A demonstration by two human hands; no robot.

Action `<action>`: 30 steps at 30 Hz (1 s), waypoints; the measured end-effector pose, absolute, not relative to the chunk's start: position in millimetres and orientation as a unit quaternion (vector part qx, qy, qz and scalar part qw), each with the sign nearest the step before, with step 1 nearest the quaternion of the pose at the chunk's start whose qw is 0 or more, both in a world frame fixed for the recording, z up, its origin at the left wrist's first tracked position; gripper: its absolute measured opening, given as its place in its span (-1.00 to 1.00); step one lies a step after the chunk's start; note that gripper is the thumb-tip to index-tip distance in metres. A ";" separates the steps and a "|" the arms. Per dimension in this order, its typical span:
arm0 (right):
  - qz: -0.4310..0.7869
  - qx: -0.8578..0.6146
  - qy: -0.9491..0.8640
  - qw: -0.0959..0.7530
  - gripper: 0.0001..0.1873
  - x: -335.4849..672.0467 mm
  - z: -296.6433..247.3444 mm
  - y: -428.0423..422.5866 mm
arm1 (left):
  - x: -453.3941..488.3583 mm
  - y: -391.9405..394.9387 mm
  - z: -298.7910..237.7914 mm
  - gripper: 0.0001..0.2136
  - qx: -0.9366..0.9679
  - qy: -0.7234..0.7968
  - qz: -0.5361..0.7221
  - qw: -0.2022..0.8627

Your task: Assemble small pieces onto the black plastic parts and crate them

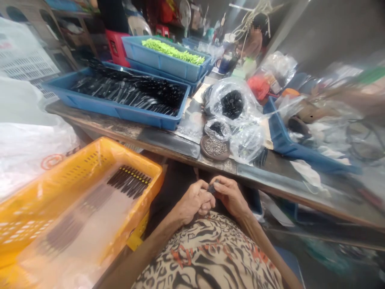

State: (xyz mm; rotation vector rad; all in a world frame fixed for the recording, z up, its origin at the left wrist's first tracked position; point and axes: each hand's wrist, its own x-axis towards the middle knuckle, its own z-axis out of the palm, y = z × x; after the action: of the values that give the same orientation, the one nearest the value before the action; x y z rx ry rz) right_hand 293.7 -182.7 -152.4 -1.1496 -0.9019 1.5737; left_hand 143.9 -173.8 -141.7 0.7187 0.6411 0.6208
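Observation:
My left hand (195, 200) and my right hand (230, 194) meet over my lap, just below the table's front edge. Both are closed in a pinch on one small dark part (211, 188) held between their fingertips. What the part is I cannot make out. Just above the hands, on the table edge, sits a round dish of small metal pins (214, 147) with clear bags of black parts (231, 103) behind it.
A yellow crate (99, 150) lined with plastic holds rows of black-handled pieces at my left. Blue trays (120, 110) with black pieces and green pieces (173, 50) stand on the table (156, 138). Another blue tray (281, 138) and clutter lie right. A person sits far back.

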 end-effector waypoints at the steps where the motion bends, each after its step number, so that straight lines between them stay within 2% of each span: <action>1: 0.645 -0.470 -0.368 0.478 -0.75 293.8 -152.8 -182.9 | 144.0 -173.7 -141.1 -0.78 0.339 0.304 0.293 0.841; 12: 0.642 -0.467 -0.369 0.483 -0.70 290.9 -156.0 -183.3 | 145.5 -174.4 -143.4 -0.75 0.331 0.299 0.304 0.842; 16: 0.603 -0.476 -0.444 0.461 -0.67 292.1 -149.9 -179.5 | 143.3 -172.2 -145.2 -0.80 0.371 0.298 0.322 0.818; 19: 0.487 -0.533 -0.524 0.452 -0.69 299.7 -137.8 -169.0 | 140.5 -170.5 -142.4 -0.82 0.408 0.307 0.339 0.790; 22: 0.271 -0.588 -0.615 0.450 -0.77 310.1 -128.7 -152.0 | 139.0 -169.7 -141.9 -0.83 0.427 0.315 0.351 0.771; 25: 0.092 -0.583 -0.706 0.392 -0.78 316.9 -129.9 -135.4 | 139.5 -169.2 -145.3 -0.82 0.428 0.314 0.352 0.770; 30: -0.001 -0.589 -0.742 0.319 -0.72 317.6 -141.8 -124.3 | 139.7 -168.4 -146.9 -0.82 0.436 0.317 0.348 0.767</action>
State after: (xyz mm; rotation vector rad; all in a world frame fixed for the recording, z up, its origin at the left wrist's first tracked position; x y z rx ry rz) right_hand 317.6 -124.3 -141.8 -1.5505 -1.9525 -0.0033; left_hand 139.7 -168.4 -146.9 0.9461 0.6877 0.7552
